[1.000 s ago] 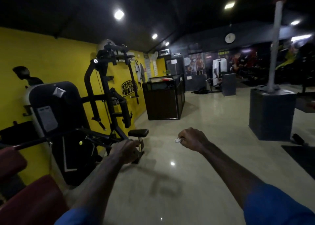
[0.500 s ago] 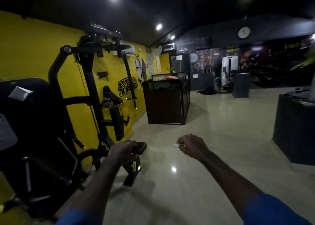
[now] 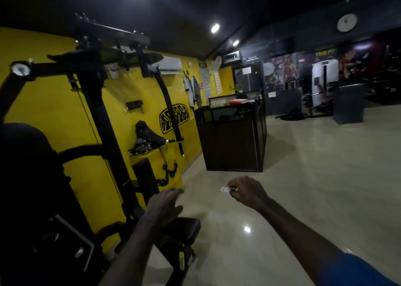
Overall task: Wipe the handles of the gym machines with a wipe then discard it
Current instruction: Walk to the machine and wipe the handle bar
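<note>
- Right hand (image 3: 247, 191) clenched, gripping a small crumpled white wipe (image 3: 226, 189); only a bit of wipe pokes out on the left side of the fist, held in mid-air over the floor.
- Left hand (image 3: 163, 205) released, fingers extended forward and loosely spread, holding nothing; hovering above the black seat pad (image 3: 184, 229) of the near machine, contact with it not clear.
- Blue sleeve (image 3: 358, 270) at bottom right edge.
- Black gym machine (image 3: 97, 103) at left, near the yellow wall (image 3: 54, 86); long hanging handle bar (image 3: 171, 114) on its right side.
- Glossy beige tile floor (image 3: 303, 177) with a light reflection near the right forearm.
- Dark brown reception counter (image 3: 232, 142) in mid room, red item on top.
- White AC unit (image 3: 170, 64) high on the yellow wall; round clock (image 3: 346, 23) on far dark wall; posters and more machines far right.
- 2 ceiling lights (image 3: 214, 28) visible mid-frame, another cut off at top edge.
- Left quarter very dark; near machine's weight stack and pads hard to make out.
- Far right equipment blurred, details unreadable.
</note>
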`<state>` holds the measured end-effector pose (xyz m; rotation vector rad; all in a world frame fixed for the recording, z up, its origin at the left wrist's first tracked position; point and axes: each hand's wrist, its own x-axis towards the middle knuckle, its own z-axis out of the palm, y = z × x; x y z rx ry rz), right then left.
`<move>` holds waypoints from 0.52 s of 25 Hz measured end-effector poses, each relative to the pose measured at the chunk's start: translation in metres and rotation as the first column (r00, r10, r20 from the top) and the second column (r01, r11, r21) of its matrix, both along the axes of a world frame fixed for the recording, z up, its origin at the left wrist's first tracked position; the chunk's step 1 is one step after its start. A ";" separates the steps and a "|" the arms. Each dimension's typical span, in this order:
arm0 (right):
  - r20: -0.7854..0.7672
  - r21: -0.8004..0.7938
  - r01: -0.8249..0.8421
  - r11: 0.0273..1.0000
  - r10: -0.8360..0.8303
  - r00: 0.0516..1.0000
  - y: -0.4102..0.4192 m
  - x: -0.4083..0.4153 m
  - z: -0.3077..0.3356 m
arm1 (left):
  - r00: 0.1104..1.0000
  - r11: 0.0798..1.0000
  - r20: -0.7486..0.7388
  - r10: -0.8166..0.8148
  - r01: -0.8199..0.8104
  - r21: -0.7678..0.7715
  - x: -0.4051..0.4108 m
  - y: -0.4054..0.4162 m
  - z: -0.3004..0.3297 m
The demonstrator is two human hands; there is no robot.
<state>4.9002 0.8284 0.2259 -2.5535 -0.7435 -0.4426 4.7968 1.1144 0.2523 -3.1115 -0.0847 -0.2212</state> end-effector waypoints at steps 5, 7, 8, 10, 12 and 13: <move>-0.020 0.058 -0.099 0.993 0.101 0.995 0.055 0.193 0.021 | 0.997 0.997 0.027 0.077 -0.076 -0.028 0.172 0.046 0.008; -0.045 0.087 -0.130 0.988 0.134 0.990 0.081 0.262 0.018 | 0.995 0.995 0.042 0.096 -0.094 -0.040 0.237 0.069 0.003; -0.052 0.110 -0.143 0.984 0.149 0.987 0.093 0.296 0.012 | 0.994 0.994 0.054 0.094 -0.091 -0.053 0.269 0.081 -0.001; -0.063 0.145 -0.159 0.977 0.170 0.984 0.119 0.368 -0.003 | 0.995 0.992 0.053 0.086 -0.081 -0.093 0.341 0.110 -0.016; -0.091 0.189 -0.158 0.969 0.178 0.980 0.145 0.438 -0.019 | 0.996 0.986 0.033 0.082 -0.076 -0.148 0.411 0.142 -0.033; -0.102 0.215 -0.160 0.964 0.185 0.977 0.157 0.471 -0.024 | 0.997 0.984 0.039 0.073 -0.065 -0.165 0.445 0.158 -0.041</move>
